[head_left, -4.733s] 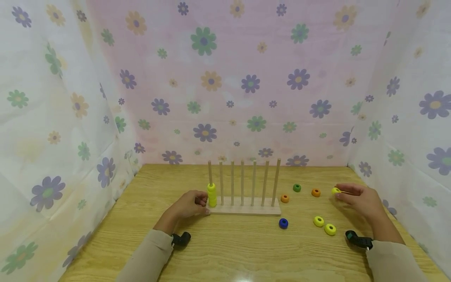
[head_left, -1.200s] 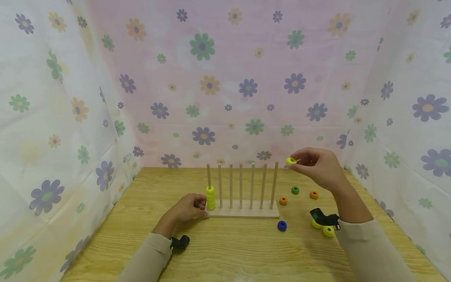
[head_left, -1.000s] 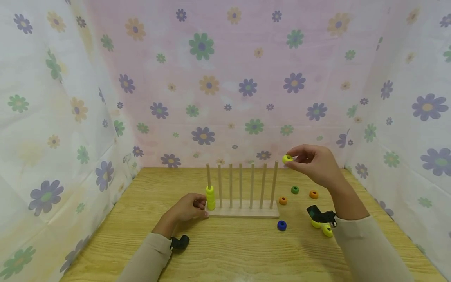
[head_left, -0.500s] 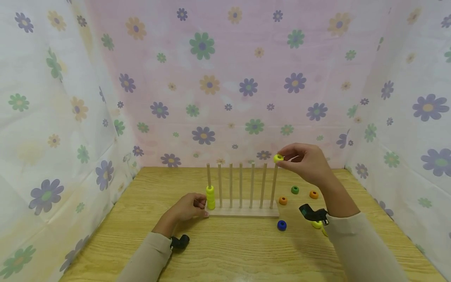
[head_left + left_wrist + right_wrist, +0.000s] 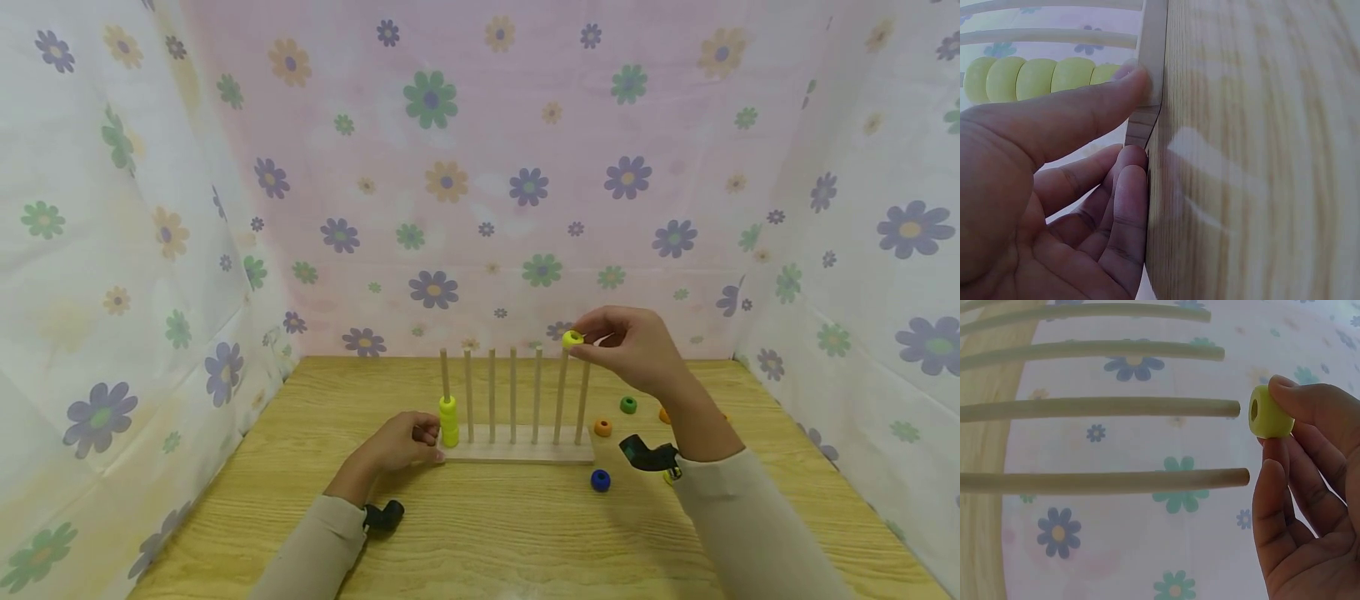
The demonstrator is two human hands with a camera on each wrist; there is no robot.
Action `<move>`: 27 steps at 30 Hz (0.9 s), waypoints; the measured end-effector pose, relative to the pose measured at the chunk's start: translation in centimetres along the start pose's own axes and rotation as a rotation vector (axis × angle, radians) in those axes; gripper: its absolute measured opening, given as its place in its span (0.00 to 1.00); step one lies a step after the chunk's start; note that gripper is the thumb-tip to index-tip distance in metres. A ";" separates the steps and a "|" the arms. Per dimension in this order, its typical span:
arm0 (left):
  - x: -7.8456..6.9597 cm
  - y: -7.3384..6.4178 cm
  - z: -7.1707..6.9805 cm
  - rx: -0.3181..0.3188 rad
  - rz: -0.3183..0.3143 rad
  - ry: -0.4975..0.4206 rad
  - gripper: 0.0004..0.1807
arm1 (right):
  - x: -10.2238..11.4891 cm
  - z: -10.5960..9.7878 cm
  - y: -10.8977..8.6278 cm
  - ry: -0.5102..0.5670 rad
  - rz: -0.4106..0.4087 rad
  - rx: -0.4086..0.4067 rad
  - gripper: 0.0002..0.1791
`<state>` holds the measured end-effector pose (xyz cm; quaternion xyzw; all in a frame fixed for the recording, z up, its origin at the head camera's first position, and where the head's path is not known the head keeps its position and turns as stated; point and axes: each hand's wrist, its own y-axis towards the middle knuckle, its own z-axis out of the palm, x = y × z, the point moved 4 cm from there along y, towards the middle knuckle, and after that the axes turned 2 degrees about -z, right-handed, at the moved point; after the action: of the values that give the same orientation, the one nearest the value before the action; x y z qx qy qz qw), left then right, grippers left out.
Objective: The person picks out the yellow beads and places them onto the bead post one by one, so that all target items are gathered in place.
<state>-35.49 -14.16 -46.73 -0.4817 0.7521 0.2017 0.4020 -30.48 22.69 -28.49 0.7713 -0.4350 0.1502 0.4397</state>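
My right hand point(image 5: 630, 348) pinches a yellow bead point(image 5: 572, 340) to its left, just above a peg point(image 5: 561, 396); my left hand point(image 5: 399, 442) grips the left end of a wooden rack point(image 5: 517, 452).

Head view, lower right: yellow bead point(image 5: 667, 479) mostly hidden by wrist camera point(image 5: 649, 457). Right wrist view: right hand point(image 5: 1317, 492) cropped at right edge.
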 end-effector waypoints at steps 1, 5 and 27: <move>0.0 0.0 0.0 0.000 -0.001 -0.001 0.26 | 0.0 0.1 0.1 0.003 -0.001 0.002 0.12; 0.1 0.0 0.1 0.005 -0.004 -0.006 0.25 | 0.2 0.7 0.3 0.013 -0.005 0.009 0.12; -0.1 0.1 0.0 -0.007 -0.001 0.012 0.22 | 1.8 2.6 1.4 -0.005 -0.069 0.059 0.10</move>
<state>-35.52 -14.07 -46.71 -0.4845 0.7537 0.2013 0.3958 -31.01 19.27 -28.12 0.7988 -0.4046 0.1458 0.4206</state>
